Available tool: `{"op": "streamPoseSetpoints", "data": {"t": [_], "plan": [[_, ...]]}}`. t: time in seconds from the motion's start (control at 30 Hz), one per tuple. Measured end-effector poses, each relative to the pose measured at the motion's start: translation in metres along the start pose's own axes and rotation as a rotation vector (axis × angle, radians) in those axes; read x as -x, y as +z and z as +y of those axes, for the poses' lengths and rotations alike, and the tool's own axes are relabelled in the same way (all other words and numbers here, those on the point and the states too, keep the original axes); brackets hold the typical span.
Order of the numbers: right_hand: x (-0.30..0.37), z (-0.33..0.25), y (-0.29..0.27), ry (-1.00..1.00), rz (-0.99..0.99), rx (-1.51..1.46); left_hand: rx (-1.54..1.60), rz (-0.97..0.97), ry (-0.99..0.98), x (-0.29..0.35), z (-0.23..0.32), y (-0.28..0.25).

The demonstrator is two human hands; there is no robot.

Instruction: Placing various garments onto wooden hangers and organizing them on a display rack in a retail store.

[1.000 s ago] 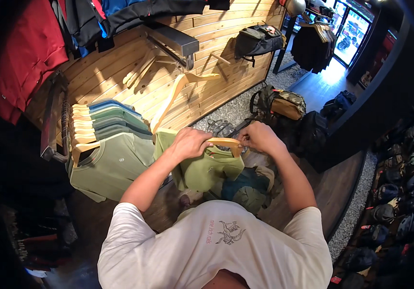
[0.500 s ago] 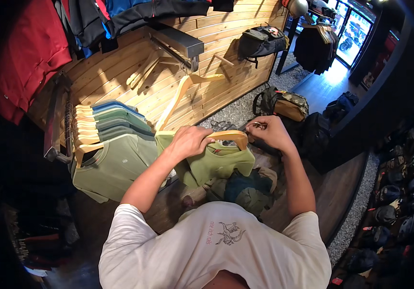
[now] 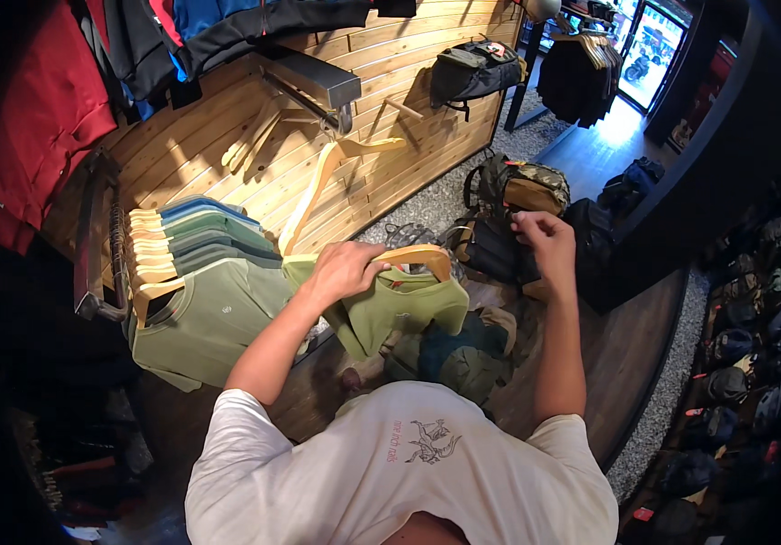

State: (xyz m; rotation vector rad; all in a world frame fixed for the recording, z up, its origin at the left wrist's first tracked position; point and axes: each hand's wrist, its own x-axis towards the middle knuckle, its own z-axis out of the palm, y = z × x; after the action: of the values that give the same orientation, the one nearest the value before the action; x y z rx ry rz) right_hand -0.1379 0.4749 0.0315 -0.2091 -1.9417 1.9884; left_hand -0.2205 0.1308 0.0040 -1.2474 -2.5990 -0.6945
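Observation:
My left hand (image 3: 343, 271) grips a wooden hanger (image 3: 428, 256) by its near shoulder, together with the light green T-shirt (image 3: 399, 309) hung on it. The hanger is held in mid-air in front of my chest, its metal hook (image 3: 460, 232) pointing away to the right. Raised to the right of that hook and apart from it is my right hand (image 3: 549, 247), its fingers loosely bent, with nothing visible between them. Just beyond my left hand, a bare wooden hanger (image 3: 316, 186) hangs from a dark metal wall arm (image 3: 318, 77).
At left, a rail (image 3: 104, 236) bears several T-shirts on wooden hangers, an olive T-shirt (image 3: 218, 313) in front. A clothes pile (image 3: 463, 354) lies below my hands. Backpacks (image 3: 536, 188) stand beyond, near a dark pillar (image 3: 681, 173). Jackets (image 3: 40, 136) hang at upper left.
My right hand has let go of the hanger's hook and moved away to the right. My left hand still holds the hanger and T-shirt. The view has shifted slightly.

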Motion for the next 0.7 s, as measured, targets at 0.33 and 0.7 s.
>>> {"op": "streamPoseSetpoints", "data": {"t": [0.33,0.7], "plan": [[-0.005,0.013,0.039,-0.192,-0.422,0.328,-0.036,-0.112,0.004,-0.007,0.010,-0.003],[0.020,0.067,0.087,-0.387,-0.304,0.527,0.065,0.126,-0.344,0.012,-0.006,0.002]]}}
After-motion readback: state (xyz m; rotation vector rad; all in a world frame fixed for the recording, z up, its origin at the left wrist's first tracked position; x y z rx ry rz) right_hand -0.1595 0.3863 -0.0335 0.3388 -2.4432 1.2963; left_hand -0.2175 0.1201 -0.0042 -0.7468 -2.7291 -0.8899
